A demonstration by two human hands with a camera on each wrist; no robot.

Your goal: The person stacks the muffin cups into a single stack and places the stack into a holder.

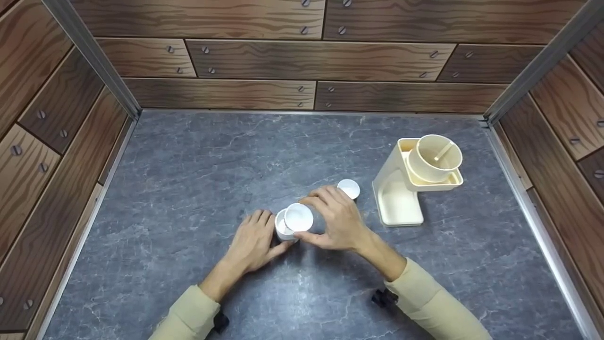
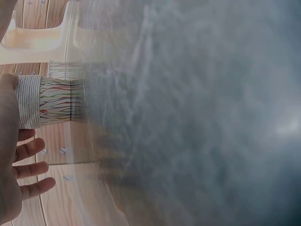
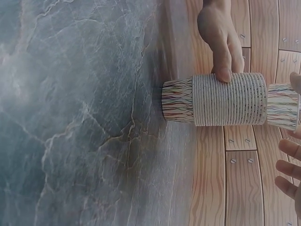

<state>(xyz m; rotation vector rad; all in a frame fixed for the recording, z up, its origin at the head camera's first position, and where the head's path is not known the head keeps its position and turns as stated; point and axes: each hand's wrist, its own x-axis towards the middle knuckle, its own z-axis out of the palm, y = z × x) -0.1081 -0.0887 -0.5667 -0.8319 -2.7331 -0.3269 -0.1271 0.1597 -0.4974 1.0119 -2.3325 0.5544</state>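
A stack of nested paper cups [image 3: 230,100], printed with thin coloured lines, stands on the table. My left hand [image 1: 255,242] holds it from the left, thumb in front and fingers behind. In the left wrist view several of these fingers [image 2: 30,168] stick out beside the stack. Above the stack and slightly to its right, my right hand [image 1: 337,219] grips a single paper cup [image 1: 299,217] between thumb and fingers. That cup overlaps the stack's mouth in the head view. Behind the right hand another paper cup [image 1: 348,188] stands alone, partly hidden by the fingers.
To the right stands a cream plastic stand [image 1: 398,203] with a tray-like top. A round cream container [image 1: 435,158] sits on it, with a thin stick inside. Wood-patterned panels [image 1: 321,59] enclose the dark grey marbled table [image 1: 212,165] at the back and both sides.
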